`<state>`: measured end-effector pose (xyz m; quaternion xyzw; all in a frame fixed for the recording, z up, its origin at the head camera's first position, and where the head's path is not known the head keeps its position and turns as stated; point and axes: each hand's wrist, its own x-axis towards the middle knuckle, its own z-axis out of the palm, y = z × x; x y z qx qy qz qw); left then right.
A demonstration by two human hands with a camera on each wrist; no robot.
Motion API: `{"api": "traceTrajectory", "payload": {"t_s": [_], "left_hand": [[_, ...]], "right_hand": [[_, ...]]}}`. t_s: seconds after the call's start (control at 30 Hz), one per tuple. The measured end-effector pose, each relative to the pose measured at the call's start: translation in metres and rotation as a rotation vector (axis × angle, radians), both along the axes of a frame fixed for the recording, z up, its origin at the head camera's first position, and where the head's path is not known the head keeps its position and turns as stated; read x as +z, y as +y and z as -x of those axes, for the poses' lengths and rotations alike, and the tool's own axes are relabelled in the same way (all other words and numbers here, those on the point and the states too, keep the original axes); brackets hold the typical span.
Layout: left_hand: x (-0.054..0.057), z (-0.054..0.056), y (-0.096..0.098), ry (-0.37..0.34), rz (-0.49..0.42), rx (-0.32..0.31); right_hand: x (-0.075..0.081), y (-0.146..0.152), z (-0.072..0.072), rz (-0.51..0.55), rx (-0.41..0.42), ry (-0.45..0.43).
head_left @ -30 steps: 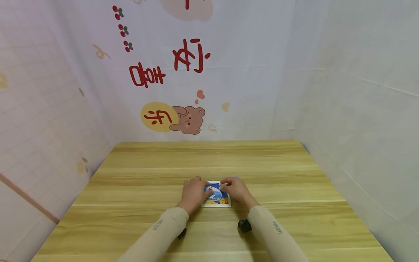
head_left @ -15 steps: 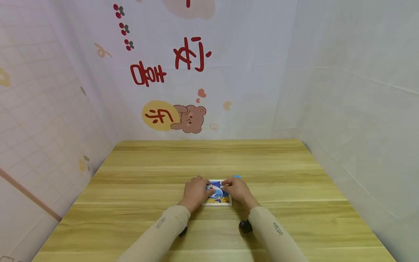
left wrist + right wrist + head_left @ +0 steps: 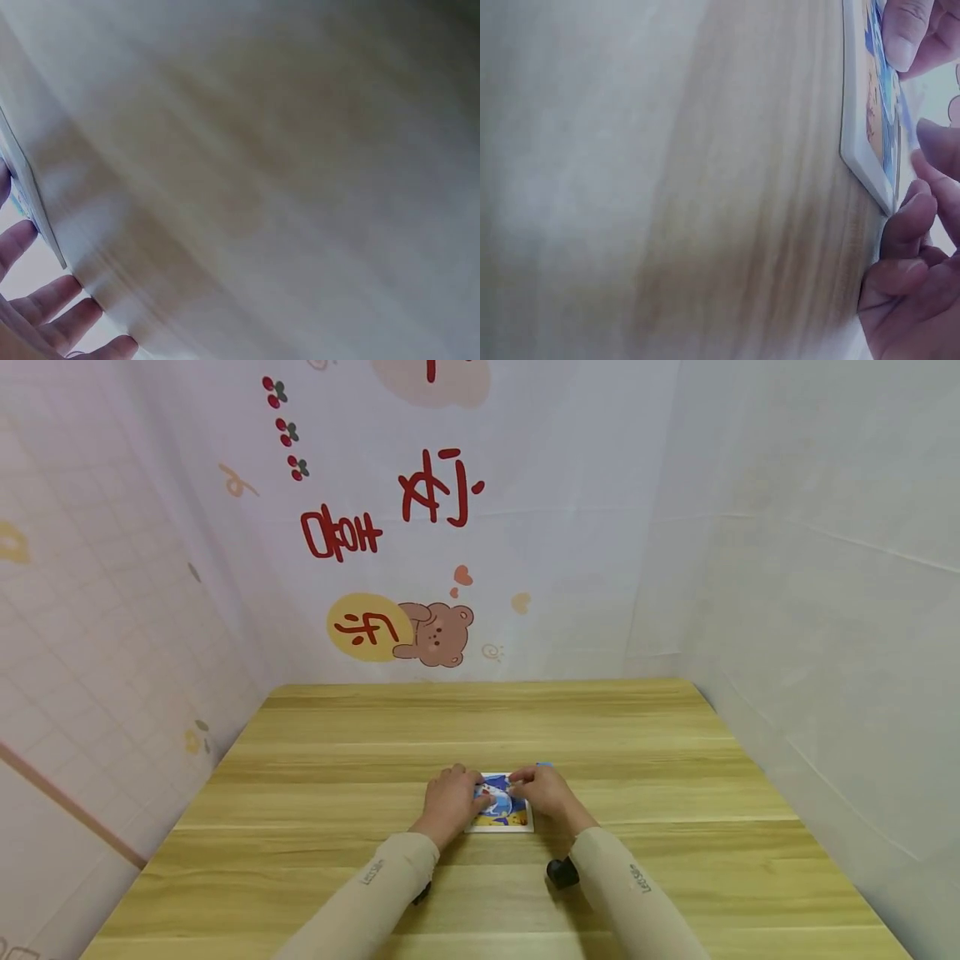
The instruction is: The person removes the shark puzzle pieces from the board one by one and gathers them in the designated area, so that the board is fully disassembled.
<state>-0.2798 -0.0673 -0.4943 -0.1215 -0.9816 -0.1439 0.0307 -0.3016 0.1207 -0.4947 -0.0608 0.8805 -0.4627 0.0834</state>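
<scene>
- A pale cloth backdrop (image 3: pixel 585 568) filled the upper half of the head view, with red characters and a cartoon bear (image 3: pixel 441 635) left of centre.
- The wood-grained worktop (image 3: pixel 360 718) spread across the lower half and looked flat and smooth, so a light board might slide on it if pushed.
- Two cream sleeves, left (image 3: pixel 360 902) and right (image 3: pixel 637 897), reached in from the bottom edge.
- The left hand (image 3: pixel 450 802) lay over the board's left side, fingers spread, thumb resting on the print; it covered that edge.
- The right hand (image 3: pixel 549 792) stood at the board's upper right, thumb and forefinger close together, the other fingers bent in; whether they pinched a small piece I could not tell. It hid most of that corner.
- The picture board (image 3: pixel 498 829) lay flat, just below the centre of the frame, between the hands. It was probably light, stiff and a little slick, perhaps with loose parts; the white rim seemed the safest hold, and its lower side was uncovered.
- A black wrist device (image 3: pixel 562 874) sat below the right hand, apart from the board.
- A small blue thing (image 3: pixel 543 765) peeked out behind the right hand, mostly hidden, its kind unclear.
</scene>
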Motion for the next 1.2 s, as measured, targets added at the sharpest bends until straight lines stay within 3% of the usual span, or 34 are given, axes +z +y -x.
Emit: {"api": "traceTrajectory", "payload": {"t_s": [0.2, 0.5, 0.93, 1.2], "left_hand": [[-0.003, 0.001, 0.001, 0.008, -0.004, 0.006], [-0.003, 0.003, 0.001, 0.009, 0.009, 0.008], [0.000, 0.003, 0.002, 0.000, 0.000, 0.012], [-0.001, 0.003, 0.000, -0.015, -0.002, 0.006]], "right_hand": [[-0.004, -0.003, 0.003, 0.104, -0.037, 0.011], [-0.008, -0.008, 0.007, 0.205, -0.026, 0.020], [-0.003, -0.007, 0.011, 0.086, 0.095, 0.019], [-0.004, -0.011, 0.007, 0.038, 0.053, 0.068]]}}
